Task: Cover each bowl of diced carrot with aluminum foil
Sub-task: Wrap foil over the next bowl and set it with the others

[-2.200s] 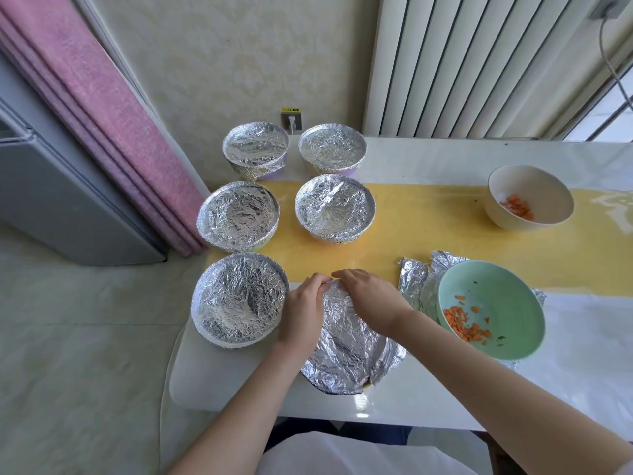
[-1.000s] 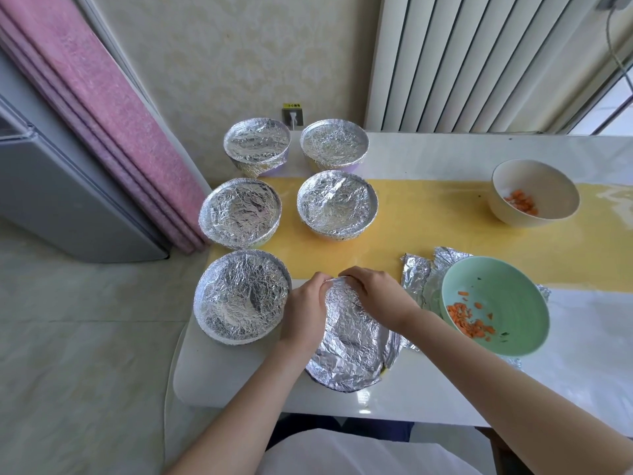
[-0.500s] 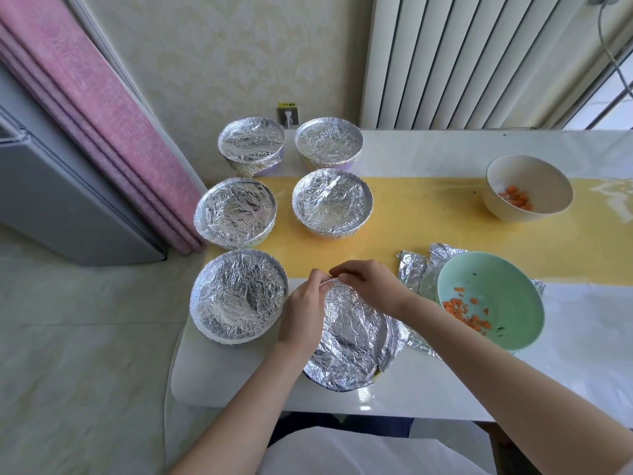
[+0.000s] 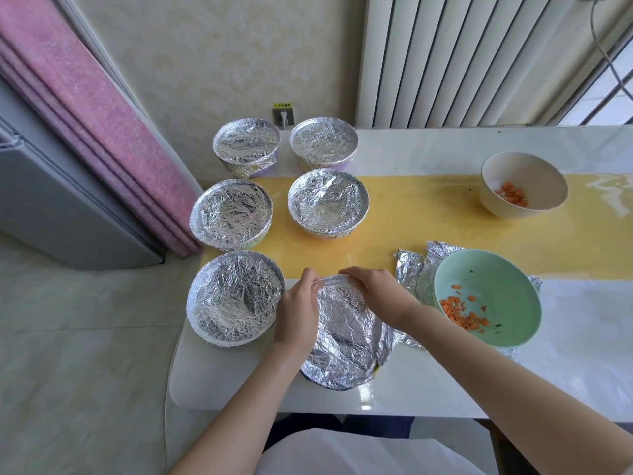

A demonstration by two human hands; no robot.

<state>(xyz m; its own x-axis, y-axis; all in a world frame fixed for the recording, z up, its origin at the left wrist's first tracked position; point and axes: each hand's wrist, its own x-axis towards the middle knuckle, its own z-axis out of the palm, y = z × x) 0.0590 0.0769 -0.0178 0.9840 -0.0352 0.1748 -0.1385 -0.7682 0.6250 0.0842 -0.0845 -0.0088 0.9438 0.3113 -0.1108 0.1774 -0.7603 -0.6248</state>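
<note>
Fingers [image 4: 310, 281] of left hand [image 4: 297, 311] and right hand [image 4: 378, 293] pinch the foil's [image 4: 346, 337] far edge; its loose side lies rightward.

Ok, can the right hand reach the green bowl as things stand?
Probably yes: the green bowl sits just beside the right hand, only flat loose foil between them, though the hand now pinches the near bowl's foil.

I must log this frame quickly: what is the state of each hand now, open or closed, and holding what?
Left hand: closed, pinches the foil at its far edge.
Right hand: closed, fingers curled over the same foil edge.
</note>
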